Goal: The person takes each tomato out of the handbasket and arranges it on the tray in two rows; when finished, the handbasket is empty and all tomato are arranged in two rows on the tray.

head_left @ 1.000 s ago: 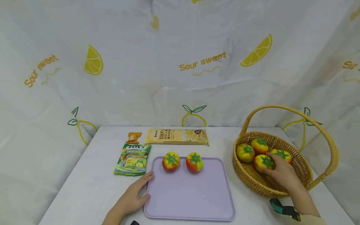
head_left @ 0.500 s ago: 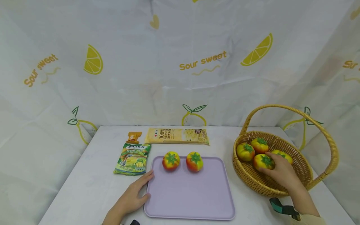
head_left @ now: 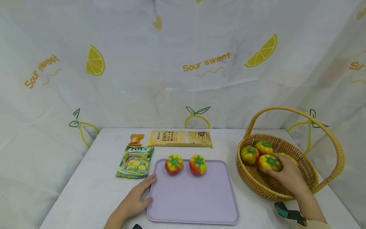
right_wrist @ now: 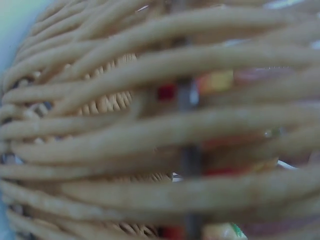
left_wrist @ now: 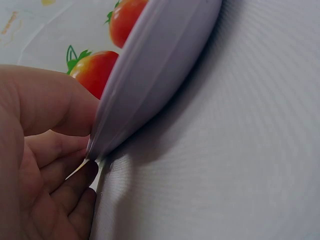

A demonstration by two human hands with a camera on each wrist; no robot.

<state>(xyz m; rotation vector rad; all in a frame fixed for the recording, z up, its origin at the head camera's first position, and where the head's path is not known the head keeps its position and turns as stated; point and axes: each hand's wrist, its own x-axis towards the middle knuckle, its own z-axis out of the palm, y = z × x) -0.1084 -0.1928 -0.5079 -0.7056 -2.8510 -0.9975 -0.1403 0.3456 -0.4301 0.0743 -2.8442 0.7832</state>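
My right hand [head_left: 288,176] reaches into the wicker basket [head_left: 251,183] and grips a yellow-red tomato [head_left: 268,163] with a green leafy top, thumb in front and fingers behind. Beside it in the basket lie a tomato [head_left: 249,155] at the left, another tomato [head_left: 263,148] behind, and a third tomato [head_left: 291,157] partly covered by the hand. In the right wrist view, the basket's weave [right_wrist: 150,135] hides the grip. My left hand [head_left: 133,199] rests its fingertips on the left rim of the lilac tray [head_left: 191,200]. Two tomatoes [head_left: 173,164] sit along the tray's far side.
Left of the tray lies a green candy bag [head_left: 135,162], with a small orange packet [head_left: 136,140] behind it. A long pasta packet [head_left: 180,139] lies at the back. The tall basket handle [head_left: 337,156] arches over the right side. A printed white curtain [head_left: 171,89] hangs behind.
The tomato in my right hand has risen slightly, and the hand with it, covering more of the tomato behind. My left hand and the tray have stayed in place.
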